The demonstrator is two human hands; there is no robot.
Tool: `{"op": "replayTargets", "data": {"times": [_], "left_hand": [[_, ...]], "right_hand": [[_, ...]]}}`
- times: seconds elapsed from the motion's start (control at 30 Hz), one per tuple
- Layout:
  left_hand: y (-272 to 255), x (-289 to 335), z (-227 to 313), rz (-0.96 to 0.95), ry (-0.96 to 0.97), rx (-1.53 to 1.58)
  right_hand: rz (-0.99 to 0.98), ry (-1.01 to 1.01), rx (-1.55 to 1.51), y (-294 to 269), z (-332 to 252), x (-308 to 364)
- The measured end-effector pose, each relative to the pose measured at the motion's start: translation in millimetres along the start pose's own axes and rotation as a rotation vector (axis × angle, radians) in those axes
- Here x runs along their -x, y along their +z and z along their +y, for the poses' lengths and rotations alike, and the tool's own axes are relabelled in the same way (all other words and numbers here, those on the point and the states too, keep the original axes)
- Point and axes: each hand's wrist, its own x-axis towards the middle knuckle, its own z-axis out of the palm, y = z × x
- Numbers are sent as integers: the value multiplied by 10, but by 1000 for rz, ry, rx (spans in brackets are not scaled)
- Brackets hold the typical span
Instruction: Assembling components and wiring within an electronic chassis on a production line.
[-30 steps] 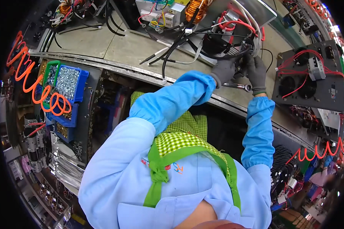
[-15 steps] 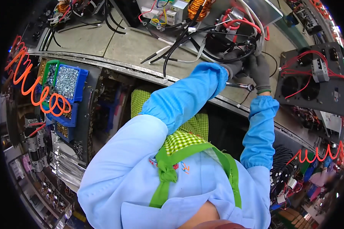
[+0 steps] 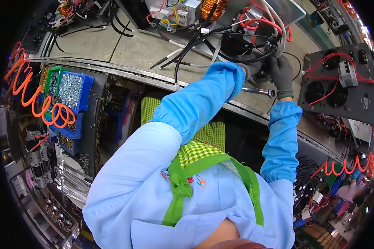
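Both hands wear dark grey gloves and meet at the near edge of an open metal chassis [image 3: 293, 14]. My left hand [image 3: 252, 68] is curled in below a thick black cable [image 3: 247, 64], its fingertips mostly lost against dark parts. Close beside it, my right hand [image 3: 281, 74] has its fingers bent together at the cable's end, near white and red wires [image 3: 259, 21]. What either hand grips is hidden. A shiny ring-ended wrench [image 3: 259, 91] lies on the bench just below the hands. Inside the chassis sit a copper coil [image 3: 213, 9] and a round black part [image 3: 235, 45].
Loose black and white leads [image 3: 174, 56] hang over the bench [image 3: 141, 54]. At right stands a dark fan panel [image 3: 340, 97] with red wires. Blue bins [image 3: 82, 91] of small metal hardware and an orange coiled hose [image 3: 29, 91] are at left.
The chassis and its leads sit slightly further left and higher in the picture. Both hands stay together at the cable, with only a small shift of the fingers.
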Motion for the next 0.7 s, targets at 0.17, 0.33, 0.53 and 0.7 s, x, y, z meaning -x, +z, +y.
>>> {"op": "replayTargets", "data": {"times": [0.17, 0.33, 0.53, 0.7], "left_hand": [[53, -143, -127, 11, 30, -39], [23, -175, -128, -106, -89, 173], [-39, -186, -77, -71, -67, 152], [-205, 212, -201, -72, -44, 151]], "right_hand": [[132, 283, -172, -10, -194, 3], [152, 218, -54, 37, -200, -60], [161, 305, 59, 37, -331, -98], [166, 312, 70, -20, -230, -36]]}}
